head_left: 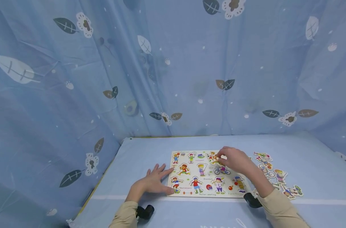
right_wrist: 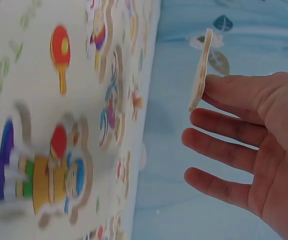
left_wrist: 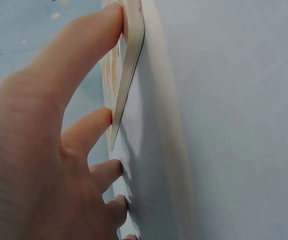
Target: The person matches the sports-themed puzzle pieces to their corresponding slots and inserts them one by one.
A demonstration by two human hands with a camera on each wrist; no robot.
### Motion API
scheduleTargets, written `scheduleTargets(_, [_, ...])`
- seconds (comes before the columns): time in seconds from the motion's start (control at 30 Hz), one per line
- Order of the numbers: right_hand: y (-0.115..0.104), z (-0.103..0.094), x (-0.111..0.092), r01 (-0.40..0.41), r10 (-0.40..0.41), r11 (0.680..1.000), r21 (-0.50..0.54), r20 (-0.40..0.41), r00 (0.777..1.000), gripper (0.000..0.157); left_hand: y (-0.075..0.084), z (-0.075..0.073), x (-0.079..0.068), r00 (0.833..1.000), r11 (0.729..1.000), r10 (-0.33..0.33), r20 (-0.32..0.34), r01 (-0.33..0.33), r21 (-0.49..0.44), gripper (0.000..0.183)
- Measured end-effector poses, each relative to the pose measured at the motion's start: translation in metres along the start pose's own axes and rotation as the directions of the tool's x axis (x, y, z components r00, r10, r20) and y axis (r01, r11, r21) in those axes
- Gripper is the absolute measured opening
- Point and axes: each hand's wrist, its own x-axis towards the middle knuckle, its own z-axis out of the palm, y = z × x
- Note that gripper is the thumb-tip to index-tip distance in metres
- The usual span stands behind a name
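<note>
A wooden puzzle board [head_left: 193,186] with pictures of children doing sports lies flat on the table. My left hand [head_left: 153,181] rests at its left edge with spread fingers; in the left wrist view the thumb [left_wrist: 91,42] touches the board's corner. Over the board's upper right part, my right hand [head_left: 237,161] pinches a puzzle piece [head_left: 211,157] showing a child beside a ball. The right wrist view shows this piece [right_wrist: 202,72] edge-on, held above the board by the thumb and a finger. The pinching fingertips are partly hidden there.
Several loose puzzle pieces [head_left: 280,175] lie scattered and partly overlapping to the right of the board. A light blue cloth [head_left: 318,164] covers the table. Behind and to the left hangs a blue patterned curtain [head_left: 190,79].
</note>
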Motion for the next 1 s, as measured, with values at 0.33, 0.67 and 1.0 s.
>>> scheduleTargets(0.33, [-0.024,0.012,0.010,0.047,-0.047,0.999,0.003,0.009,0.999,0.008,0.000,0.000,0.000,1.000,1.000,-0.012,0.011,0.012,-0.008,0.092])
scheduleTargets(0.67, [-0.030,0.020,0.018,0.051,-0.052,0.998,0.027,0.038,0.998,0.008,0.000,-0.003,-0.002,1.000,1.000,-0.002,0.010,0.002,0.008,0.091])
scheduleTargets(1.0, [-0.039,0.027,0.028,0.073,-0.075,0.997,0.031,0.047,0.996,0.008,0.000,-0.003,0.000,1.000,1.000,0.003,0.022,-0.003,0.009,0.092])
